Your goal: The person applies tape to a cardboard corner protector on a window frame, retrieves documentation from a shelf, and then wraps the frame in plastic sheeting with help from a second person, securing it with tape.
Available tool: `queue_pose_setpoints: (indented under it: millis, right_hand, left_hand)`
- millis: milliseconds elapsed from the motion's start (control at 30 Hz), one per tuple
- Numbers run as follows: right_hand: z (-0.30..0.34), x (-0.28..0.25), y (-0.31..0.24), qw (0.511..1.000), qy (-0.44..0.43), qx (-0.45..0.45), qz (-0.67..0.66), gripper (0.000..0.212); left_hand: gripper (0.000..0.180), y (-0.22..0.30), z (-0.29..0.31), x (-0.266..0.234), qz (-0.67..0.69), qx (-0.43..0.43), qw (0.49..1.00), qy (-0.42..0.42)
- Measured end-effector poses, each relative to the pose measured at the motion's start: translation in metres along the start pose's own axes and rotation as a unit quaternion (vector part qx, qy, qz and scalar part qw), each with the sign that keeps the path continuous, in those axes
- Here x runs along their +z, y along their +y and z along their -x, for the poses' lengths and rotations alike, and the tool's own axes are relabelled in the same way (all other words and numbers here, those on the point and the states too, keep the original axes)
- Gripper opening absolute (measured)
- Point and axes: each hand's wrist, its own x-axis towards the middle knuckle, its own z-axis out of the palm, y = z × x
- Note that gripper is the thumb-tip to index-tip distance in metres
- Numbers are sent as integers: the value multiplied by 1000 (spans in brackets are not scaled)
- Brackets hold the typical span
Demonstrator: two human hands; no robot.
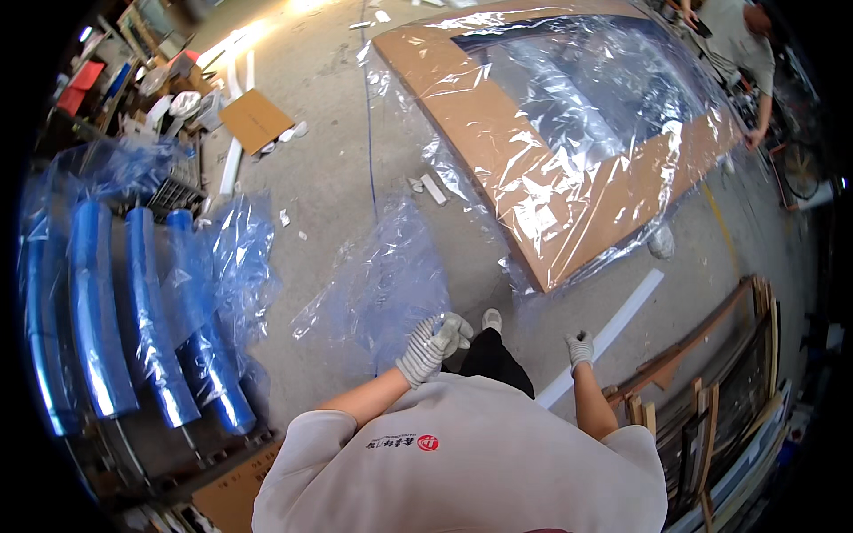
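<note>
My left hand (434,345), in a pale striped work glove, is closed in front of my body on a loose sheet of clear plastic film (382,282). The film spreads, crumpled, over the floor to the left and ahead of it. My right hand (580,348), gloved the same way, hangs out to the side with its fingers curled and nothing visible in them. Close by it, a long white strip (613,329) lies on the floor. Ahead to the right is a large flat panel (484,133) with brown cardboard borders, wrapped in clear film.
Several blue film rolls (96,311) stand in a row at left. A cardboard piece (256,122) and scraps lie beyond them. Wooden and metal lengths (711,426) are stacked at lower right. Another person (742,44) stands at the panel's far right corner, one hand near its edge.
</note>
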Motion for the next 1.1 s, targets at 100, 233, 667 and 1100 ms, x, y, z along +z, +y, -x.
queue_pose_setpoints:
  millis: [100,233,667,1100]
  right_hand:
    - [111,38,-33,989,-116,-87,40,87]
    - [184,98,-114,909,-263,-176,-271,68]
    - [195,-47,-36,945,-55,-20,323,23]
    - [649,-130,434,577,321,747,-72,24]
  left_hand:
    - [43,19,4,12,-42,-65,990,-115]
    - [42,33,33,42,-45,-63,954,-289]
    - [39,-8,99,68,-509,170,589,-604]
    - [40,-182,177,195,-546,148,387,-728]
